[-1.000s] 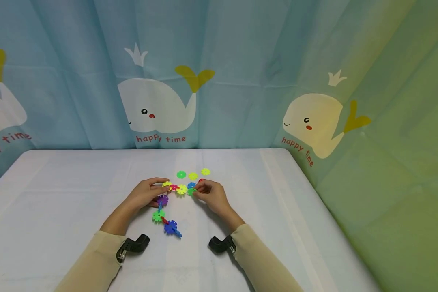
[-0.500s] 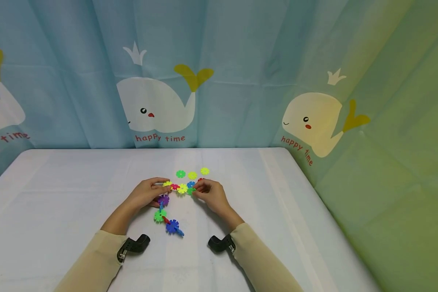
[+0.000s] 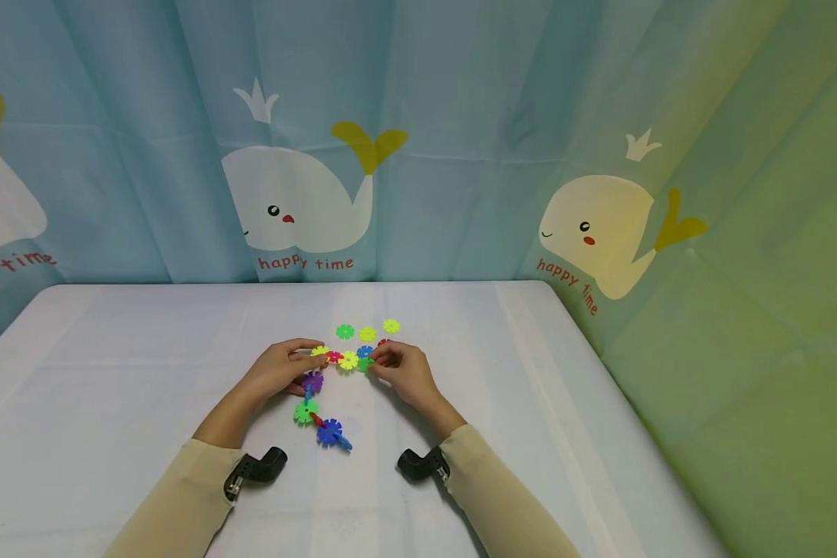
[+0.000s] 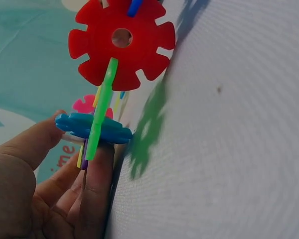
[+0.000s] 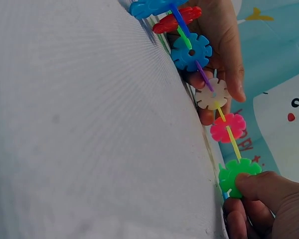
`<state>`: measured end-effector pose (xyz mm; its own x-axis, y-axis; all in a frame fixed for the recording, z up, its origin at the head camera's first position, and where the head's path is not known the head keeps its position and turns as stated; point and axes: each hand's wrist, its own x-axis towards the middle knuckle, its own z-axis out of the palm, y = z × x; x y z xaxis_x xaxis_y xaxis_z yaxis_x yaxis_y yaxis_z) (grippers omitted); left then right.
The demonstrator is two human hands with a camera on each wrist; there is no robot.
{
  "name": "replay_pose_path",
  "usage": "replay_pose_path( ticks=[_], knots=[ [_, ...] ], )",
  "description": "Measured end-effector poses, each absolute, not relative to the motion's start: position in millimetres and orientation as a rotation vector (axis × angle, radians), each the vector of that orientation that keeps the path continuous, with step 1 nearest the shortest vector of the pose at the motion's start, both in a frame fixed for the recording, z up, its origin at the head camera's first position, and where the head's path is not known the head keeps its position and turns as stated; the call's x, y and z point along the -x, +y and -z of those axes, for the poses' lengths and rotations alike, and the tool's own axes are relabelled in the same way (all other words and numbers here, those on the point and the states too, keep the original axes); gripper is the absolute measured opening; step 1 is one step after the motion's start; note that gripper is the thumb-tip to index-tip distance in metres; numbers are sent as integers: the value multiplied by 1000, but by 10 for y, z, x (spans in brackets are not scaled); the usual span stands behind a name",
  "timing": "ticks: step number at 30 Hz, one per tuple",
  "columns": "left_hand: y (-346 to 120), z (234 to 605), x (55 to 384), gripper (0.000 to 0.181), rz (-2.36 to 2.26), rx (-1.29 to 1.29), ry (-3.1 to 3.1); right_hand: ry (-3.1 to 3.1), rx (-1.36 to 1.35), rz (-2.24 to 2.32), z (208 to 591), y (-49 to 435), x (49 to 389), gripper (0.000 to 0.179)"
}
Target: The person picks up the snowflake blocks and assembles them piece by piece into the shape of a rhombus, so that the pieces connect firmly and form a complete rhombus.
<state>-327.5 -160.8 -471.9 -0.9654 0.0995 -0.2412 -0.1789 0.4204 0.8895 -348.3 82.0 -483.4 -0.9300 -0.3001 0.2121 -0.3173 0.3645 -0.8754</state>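
Note:
A chain of slotted plastic snowflake discs bends across the white table. My left hand [image 3: 275, 373] holds its upper part, with thumb and fingers about the white disc [image 5: 212, 94]. Beyond that hand come a pink disc [image 5: 228, 128] and a yellow disc [image 3: 348, 360]. My right hand [image 3: 406, 377] pinches a green disc [image 5: 235, 175] between thumb and finger, against the yellow disc's edge; I cannot tell whether their slots are joined. Toward me the chain runs through a purple disc [image 3: 312, 382], a second green disc [image 3: 305, 412] and a dark blue disc [image 3: 329, 432]. Red disc [image 4: 122, 42] stands on edge.
Behind the hands lie a loose green disc [image 3: 345, 332] and two loose yellow discs, one nearer the middle [image 3: 367, 334]. A blue disc [image 3: 365, 352] and a partly hidden red disc [image 3: 384, 342] lie by the right fingers. A whale-print curtain [image 3: 460, 194] borders the table.
The chain's near end has shifted slightly right between the first frame and the second. Both hands keep almost the same place and grip.

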Motion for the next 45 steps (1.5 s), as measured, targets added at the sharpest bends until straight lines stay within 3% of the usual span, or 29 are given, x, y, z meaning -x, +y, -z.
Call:
replay_pose_path(
  ticks=[13, 25, 34, 45],
  knots=[
    [-1555, 4703, 3268, 55, -1586, 100, 2367, -2580, -594, -1665, 4859, 822, 3489, 10],
    [-1510, 4704, 3242, 49, -1359, -167, 2647, -2578, -641, -1651, 4858, 809, 3474, 10],
    [-1506, 4666, 3219, 44, -1277, -144, 2823, -2570, -678, -1687, 4501, 788, 3268, 11],
    [-1495, 4679, 3248, 38, -1299, -130, 2854, -2548, -678, -1681, 4494, 776, 3261, 9]
  ],
)
